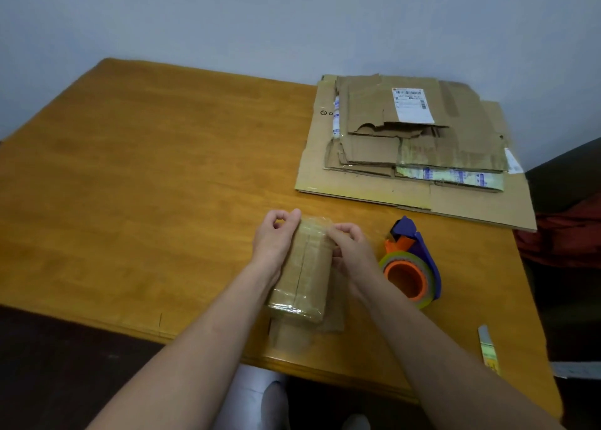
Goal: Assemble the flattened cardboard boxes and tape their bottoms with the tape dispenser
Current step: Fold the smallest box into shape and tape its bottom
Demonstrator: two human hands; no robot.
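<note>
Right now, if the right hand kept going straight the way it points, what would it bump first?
The small cardboard box: the right hand points up-left and its fingers touch the box's taped far end. Beyond that comes the left hand, probably, though depth is unclear.

Brown box (300,273), purple-orange dispenser (414,260), yellowish tape (388,260), brown flat boxes (419,143) with white label (412,105), orange-brown wood-grain bench (146,175).
</note>
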